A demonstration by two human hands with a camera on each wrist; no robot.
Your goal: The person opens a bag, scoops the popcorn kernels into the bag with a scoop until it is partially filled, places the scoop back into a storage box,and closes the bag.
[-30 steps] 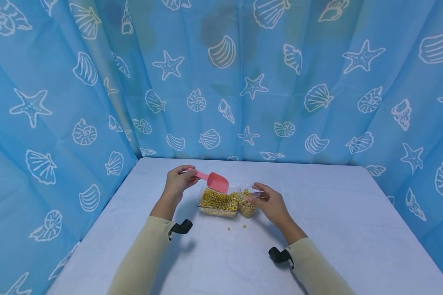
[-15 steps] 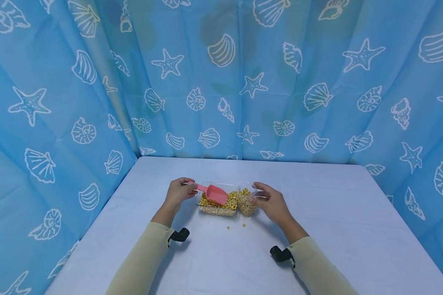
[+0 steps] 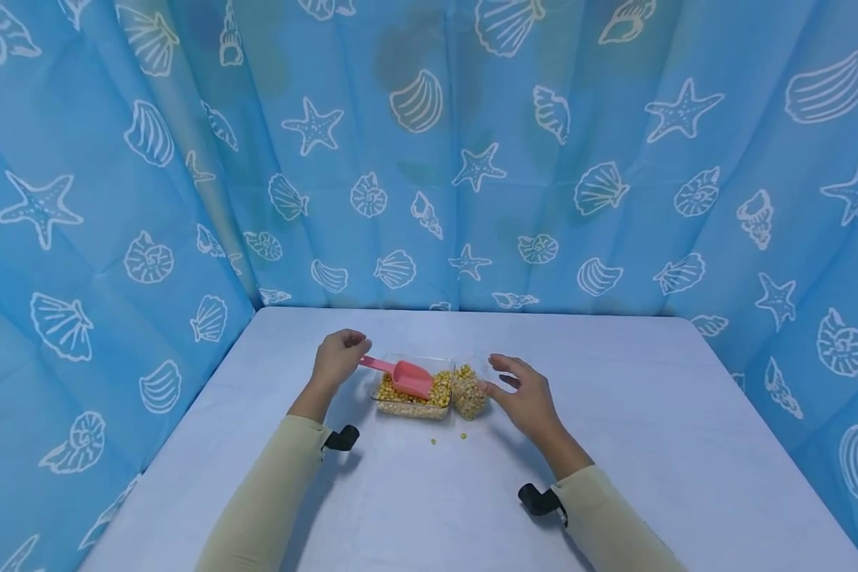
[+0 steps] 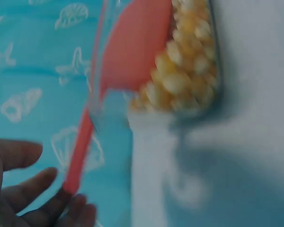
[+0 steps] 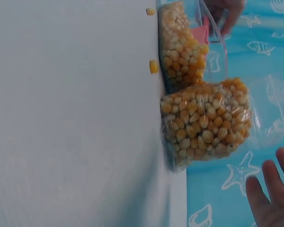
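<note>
A pink scoop lies on yellow corn kernels in a clear rectangular container, its handle sticking out over the left rim. My left hand is beside the handle's end. In the left wrist view its thumb and fingers are spread, and the handle tip overlaps the fingertips; whether they touch is unclear. Against the container's right side stands a clear plastic bag filled with corn kernels. Near the bag's loose top, my right hand has its fingers parted, holding nothing.
Two loose kernels lie on the white-covered table in front of the container, one kernel left of the other kernel. A blue curtain with white shell prints hangs behind and along both sides.
The scoop has come down from above the container onto the kernels. My left hand has let go of its handle and drawn slightly left. My right hand has let go of the bag's top.
</note>
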